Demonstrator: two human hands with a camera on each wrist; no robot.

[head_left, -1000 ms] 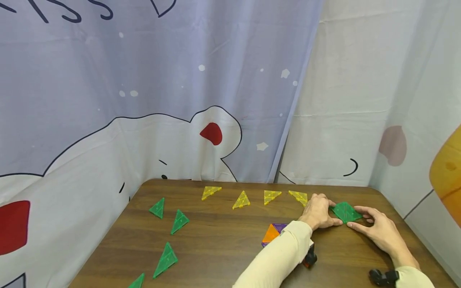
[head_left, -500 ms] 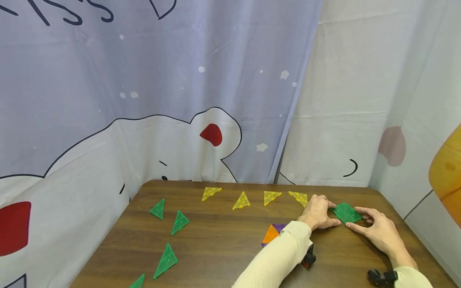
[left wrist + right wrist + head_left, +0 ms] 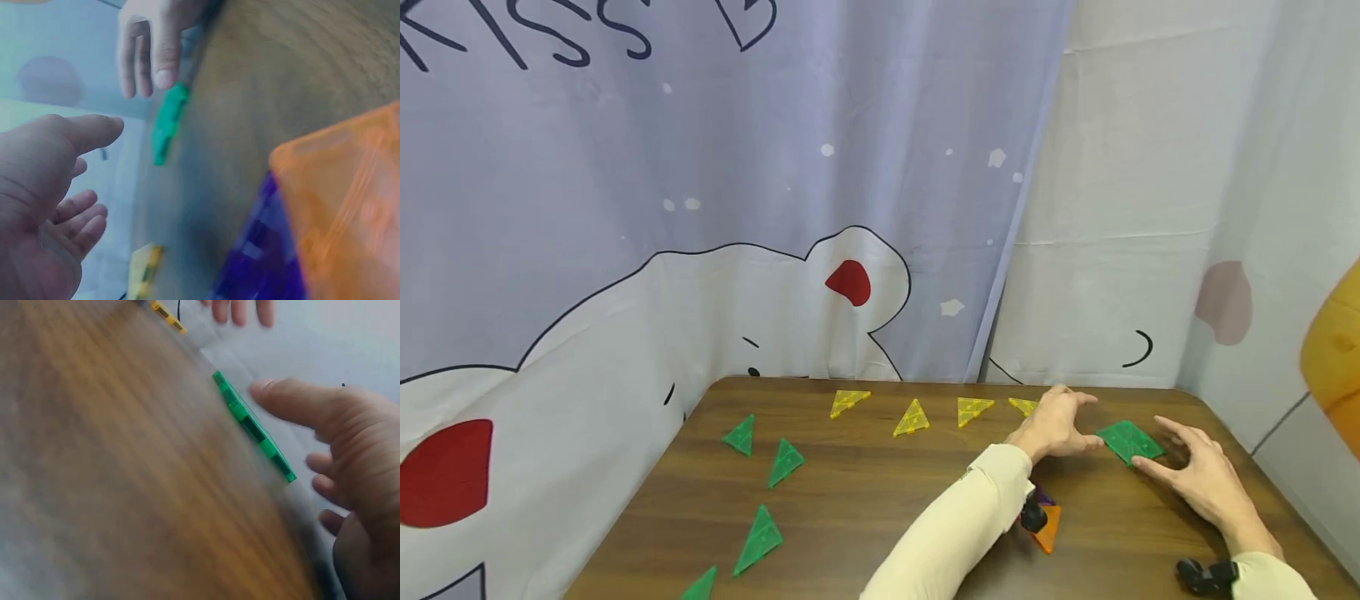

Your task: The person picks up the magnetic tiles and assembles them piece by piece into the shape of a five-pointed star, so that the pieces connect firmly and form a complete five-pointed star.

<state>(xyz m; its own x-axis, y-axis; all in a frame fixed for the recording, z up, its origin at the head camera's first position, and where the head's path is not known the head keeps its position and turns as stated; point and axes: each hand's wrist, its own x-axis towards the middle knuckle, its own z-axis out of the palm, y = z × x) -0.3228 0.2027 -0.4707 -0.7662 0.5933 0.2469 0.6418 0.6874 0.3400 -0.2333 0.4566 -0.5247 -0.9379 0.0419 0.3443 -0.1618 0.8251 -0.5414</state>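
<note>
The green four-sided piece (image 3: 1130, 442) lies flat toward the back right of the brown wooden table (image 3: 850, 500), and I have both hands about it. My left hand (image 3: 1052, 423) is on its left side, fingers and thumb spread well apart with nothing in their grasp; in the left wrist view, its thumb stands clear of the piece. My right hand (image 3: 1202, 475) is on the other side, also open wide and holding nothing. From the head I see its thumb overlap the piece's near edge, but I can't tell whether it touches.

Just beside my left wrist's black camera (image 3: 1033, 514) I make out an orange piece (image 3: 1048, 530) and a purple piece (image 3: 262, 250), partly hidden from the head but large in the left wrist view. Four yellow triangles (image 3: 912, 419) sit in a row along the back, the rightmost partly behind my left hand. Well off to the left are four green triangles (image 3: 786, 462), the nearest cut by the bottom of my head view. Behind the table hangs a lilac-and-white printed curtain (image 3: 850, 183).
</note>
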